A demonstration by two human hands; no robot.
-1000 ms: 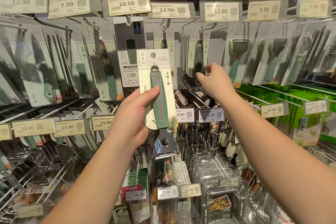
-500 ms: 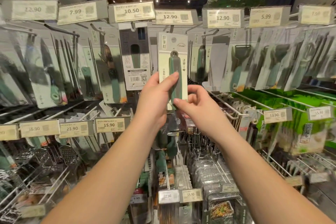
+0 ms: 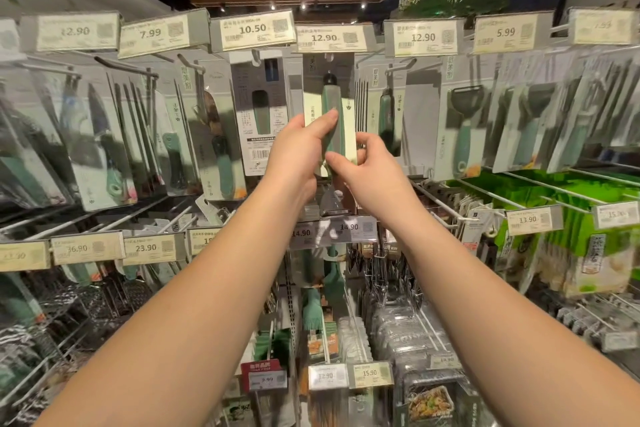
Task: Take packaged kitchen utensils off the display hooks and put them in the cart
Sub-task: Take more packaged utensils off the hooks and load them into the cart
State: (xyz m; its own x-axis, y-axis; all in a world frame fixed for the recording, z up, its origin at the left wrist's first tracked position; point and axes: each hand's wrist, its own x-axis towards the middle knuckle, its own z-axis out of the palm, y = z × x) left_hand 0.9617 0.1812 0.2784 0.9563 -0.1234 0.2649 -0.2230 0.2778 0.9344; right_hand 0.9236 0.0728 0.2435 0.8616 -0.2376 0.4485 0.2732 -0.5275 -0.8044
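I grip the green-handled utensil pack point(image 3: 329, 114) with my left hand point(image 3: 298, 149) and right hand point(image 3: 367, 173), maybe on its hook; next, into the cart.

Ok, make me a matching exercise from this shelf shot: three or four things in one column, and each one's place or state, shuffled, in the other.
Column one:
1. green-handled utensil pack
2. 10.50 price tag
3. peeler pack
4. 5.99 price tag

Column two:
A. hanging right of the hands
B. top rail, just left of centre
C. gripped by the left hand and right hand
D. top rail, far right side

Pairs: 1-C, 2-B, 3-A, 4-D
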